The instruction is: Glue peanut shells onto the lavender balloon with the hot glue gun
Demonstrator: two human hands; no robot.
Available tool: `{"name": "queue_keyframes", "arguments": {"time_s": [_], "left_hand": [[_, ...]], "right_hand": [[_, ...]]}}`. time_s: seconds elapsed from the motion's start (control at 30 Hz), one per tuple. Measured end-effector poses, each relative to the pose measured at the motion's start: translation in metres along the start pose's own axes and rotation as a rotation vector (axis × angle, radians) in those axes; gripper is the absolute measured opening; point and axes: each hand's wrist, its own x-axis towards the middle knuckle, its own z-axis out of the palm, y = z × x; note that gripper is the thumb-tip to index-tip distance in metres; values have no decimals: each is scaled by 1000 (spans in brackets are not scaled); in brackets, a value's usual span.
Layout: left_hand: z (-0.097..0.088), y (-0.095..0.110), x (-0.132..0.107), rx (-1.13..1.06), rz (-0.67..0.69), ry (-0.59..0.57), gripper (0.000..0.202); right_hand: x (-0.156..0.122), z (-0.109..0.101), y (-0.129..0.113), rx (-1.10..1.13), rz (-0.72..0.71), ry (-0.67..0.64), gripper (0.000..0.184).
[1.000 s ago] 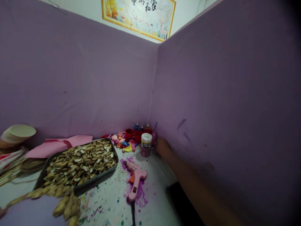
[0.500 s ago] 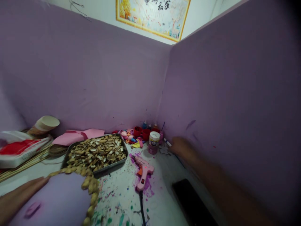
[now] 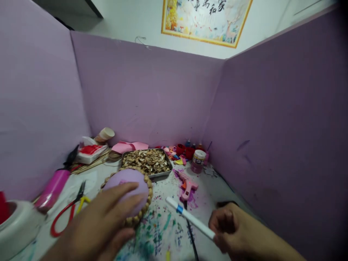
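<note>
My right hand (image 3: 233,226) pinches a white marker pen (image 3: 194,220) with a blue band near its far end, which points up and left over the table. Over a round lilac balloon (image 3: 132,175) my left hand (image 3: 104,214) reaches with its fingers stretched and apart. The fingertips overlap the balloon, but whether they press on it I cannot tell. A ring of tan nutshells (image 3: 149,194) runs around the balloon's side. Just beyond lies a metal tray (image 3: 160,174) heaped with shell halves (image 3: 144,160).
A pink glue gun (image 3: 187,186) lies on the paint-spotted table, its cord running toward me. Behind it stands a lidded jar (image 3: 199,159). Red-handled pliers (image 3: 63,217), a magenta bottle (image 3: 54,188) and a white tape roll (image 3: 21,221) are at left. Purple panels (image 3: 146,98) enclose the table.
My right hand has come back from the far right corner, bringing the marker pen. The left hand has shifted from the balloon's left side to over it. The view has swung left.
</note>
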Motion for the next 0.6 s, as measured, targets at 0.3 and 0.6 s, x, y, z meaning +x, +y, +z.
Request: {"name": "queue_keyframes", "arguments": {"time_s": [0.3, 0.6], "left_hand": [[35, 36, -19, -97, 211, -120, 28], [42, 51, -19, 66, 194, -327, 9]], "right_hand": [[-7, 26, -10, 42, 8, -234, 10], [-2, 57, -20, -532, -362, -93, 25]]}}
